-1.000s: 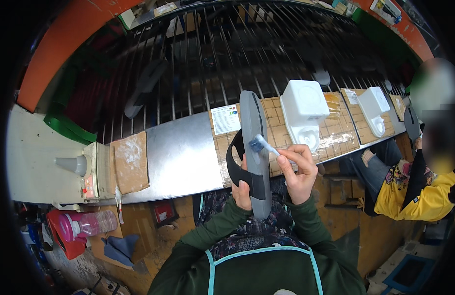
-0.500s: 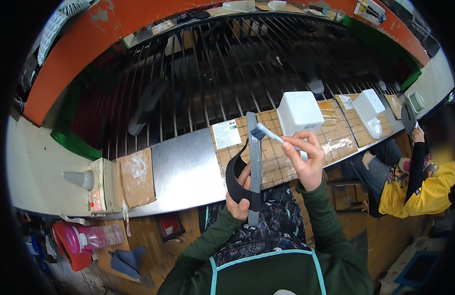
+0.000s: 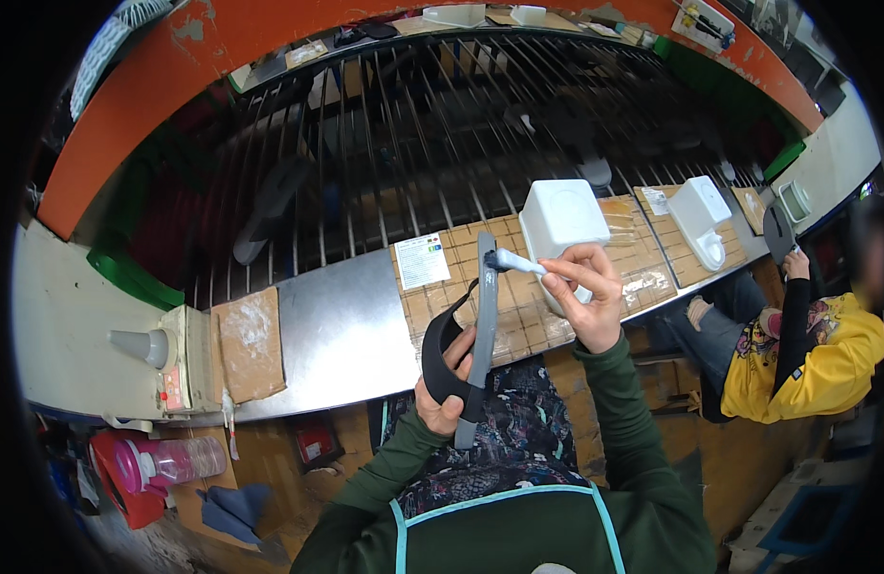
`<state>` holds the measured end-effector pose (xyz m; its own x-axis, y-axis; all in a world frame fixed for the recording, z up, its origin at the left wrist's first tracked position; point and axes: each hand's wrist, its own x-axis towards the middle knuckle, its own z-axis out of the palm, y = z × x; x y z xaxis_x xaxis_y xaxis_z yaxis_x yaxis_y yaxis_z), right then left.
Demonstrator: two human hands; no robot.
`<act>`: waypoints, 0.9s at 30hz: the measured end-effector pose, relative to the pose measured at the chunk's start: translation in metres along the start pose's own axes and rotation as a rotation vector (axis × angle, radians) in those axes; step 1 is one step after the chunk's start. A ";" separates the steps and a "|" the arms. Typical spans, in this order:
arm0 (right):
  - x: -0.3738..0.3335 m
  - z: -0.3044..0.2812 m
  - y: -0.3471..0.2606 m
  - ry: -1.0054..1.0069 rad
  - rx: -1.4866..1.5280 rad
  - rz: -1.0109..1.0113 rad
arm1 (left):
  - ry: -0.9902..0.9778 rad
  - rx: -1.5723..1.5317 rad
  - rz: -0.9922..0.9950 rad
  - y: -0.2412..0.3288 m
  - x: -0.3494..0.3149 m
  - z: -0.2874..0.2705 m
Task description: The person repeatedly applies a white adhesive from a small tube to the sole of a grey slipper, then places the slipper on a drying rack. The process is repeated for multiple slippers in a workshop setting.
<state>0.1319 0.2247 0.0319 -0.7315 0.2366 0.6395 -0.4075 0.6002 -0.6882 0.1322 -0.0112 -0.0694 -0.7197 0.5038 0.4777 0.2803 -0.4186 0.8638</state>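
A slide sandal (image 3: 487,316) with a grey sole and a broad black strap stands on edge in front of me. My left hand (image 3: 439,406) grips it around the strap, thumb outside and some fingers inside the strap opening. Between the thumb and fingers of my right hand (image 3: 592,298) is a brush (image 3: 524,266) with a pale handle. Its dark bristles touch the sole near the far end, where a wet-looking streak shows. A white plastic container (image 3: 564,216) stands on the bench just beyond my right hand.
Cardboard (image 3: 456,311) covers part of the metal bench (image 3: 341,325); beyond lies a rack of metal rods (image 3: 394,163) carrying dark soles. At left are a grey cone on a box (image 3: 141,346) and a pink-lidded bottle (image 3: 179,461). On the right, a person in yellow (image 3: 824,364) holds a dark sole (image 3: 778,234).
The sandal's near end has tilted a little to the left. The brush lies more level, its bristles still against the sole near the far end. The whole view has shifted slightly.
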 end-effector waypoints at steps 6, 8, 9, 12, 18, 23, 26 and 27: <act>-0.007 -0.006 0.001 -0.041 -0.011 -0.016 | -0.031 0.043 0.003 0.004 0.005 -0.002; -0.009 -0.006 0.001 -0.052 0.002 0.007 | -0.043 0.036 0.003 0.005 0.006 -0.003; -0.009 -0.006 0.002 -0.052 -0.017 -0.001 | -0.051 0.036 -0.010 0.006 0.007 -0.003; -0.011 -0.007 0.004 -0.063 -0.044 0.002 | -0.060 0.038 -0.031 0.010 0.009 -0.003; -0.013 -0.009 0.006 -0.075 -0.099 -0.023 | -0.017 0.083 -0.029 0.021 0.016 -0.002; -0.015 -0.007 0.007 -0.069 -0.109 -0.036 | 0.009 0.123 -0.019 0.025 0.019 -0.001; -0.016 -0.007 0.007 -0.062 -0.128 -0.029 | -0.012 -0.053 -0.053 0.023 0.021 0.001; -0.016 -0.007 0.007 -0.059 -0.130 -0.036 | -0.014 -0.091 -0.058 0.022 0.022 0.002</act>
<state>0.1445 0.2309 0.0192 -0.7504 0.1698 0.6388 -0.3627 0.7022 -0.6126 0.1235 -0.0080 -0.0400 -0.7238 0.5396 0.4301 0.1789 -0.4552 0.8722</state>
